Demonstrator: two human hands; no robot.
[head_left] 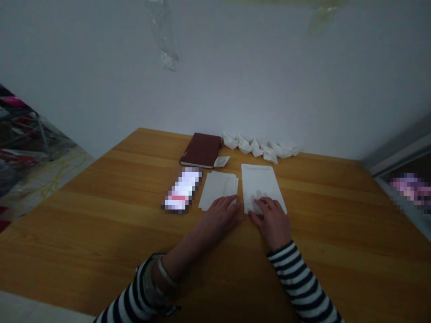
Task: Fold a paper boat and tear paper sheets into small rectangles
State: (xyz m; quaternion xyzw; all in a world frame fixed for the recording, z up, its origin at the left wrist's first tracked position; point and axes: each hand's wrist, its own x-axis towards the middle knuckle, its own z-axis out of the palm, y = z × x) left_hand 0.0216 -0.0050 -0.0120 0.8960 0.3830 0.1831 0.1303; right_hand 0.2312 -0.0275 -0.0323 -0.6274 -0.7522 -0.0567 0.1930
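A single lined white sheet (259, 184) lies flat on the wooden table (101, 211). My right hand (271, 220) rests on its near edge with the fingers spread flat. My left hand (218, 217) lies beside it, fingers stretched out, touching the near right corner of a small stack of white sheets (217, 188). Neither hand grips anything. Both sleeves are striped dark and white.
A dark red notebook (201, 150) lies behind the stack, with a small folded paper (221, 161) at its right. Several folded white paper boats (261, 147) line the wall. A blurred-out flat object (182, 190) lies left of the stack. Clutter sits off the table at far left.
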